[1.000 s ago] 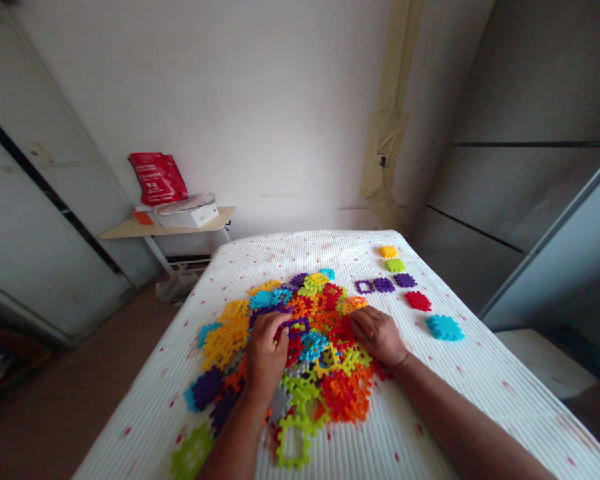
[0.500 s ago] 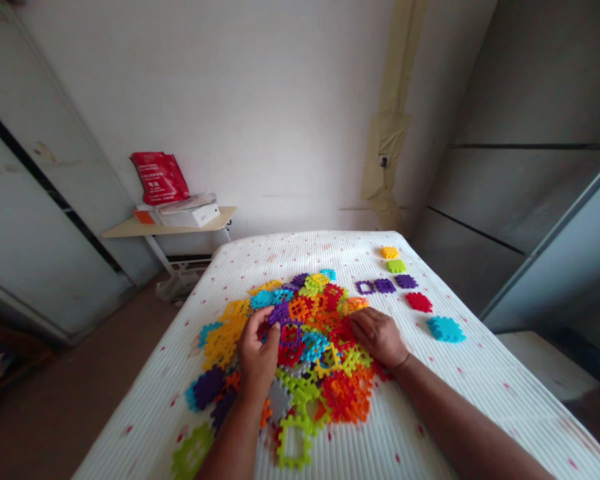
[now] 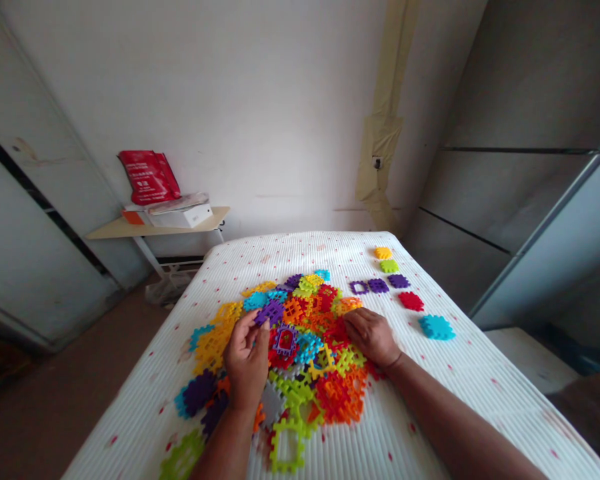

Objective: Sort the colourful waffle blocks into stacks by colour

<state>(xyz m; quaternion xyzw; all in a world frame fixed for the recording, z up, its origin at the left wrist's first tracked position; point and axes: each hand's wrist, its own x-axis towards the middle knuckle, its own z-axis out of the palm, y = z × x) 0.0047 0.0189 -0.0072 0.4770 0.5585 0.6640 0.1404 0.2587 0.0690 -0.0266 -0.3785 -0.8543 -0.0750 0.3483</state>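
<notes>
You pinched a purple tile [image 3: 270, 311] above a crowded pile [image 3: 300, 370]

Your left hand [image 3: 245, 360] was closed on the purple tile, thumb to fingers, at the left side of the toothed, many-coloured pile. Just below that tile sat a purple frame [image 3: 285, 340]; whether the two were joined could not be told. Your right hand [image 3: 375, 337] rested at the pile's right edge with its fingers bent over red pieces [image 3: 336, 333]; whether it gripped one could not be told.

Well to the right of the pile, on the white, red-dotted cloth [image 3: 340, 250], lay a yellow tile [image 3: 383, 253], a green tile [image 3: 389, 266], three purple pieces [image 3: 379, 286] in a row, a red tile [image 3: 411, 301] and, nearest you, a blue tile [image 3: 437, 327].

Against the wall to your left, a red bag [image 3: 147, 177] printed with rows of white lettering stood on a side table [image 3: 115, 230]; the words were too small and blurred to read. Beside it, a white box [image 3: 183, 215] bore a small dark mark, also illegible.
</notes>
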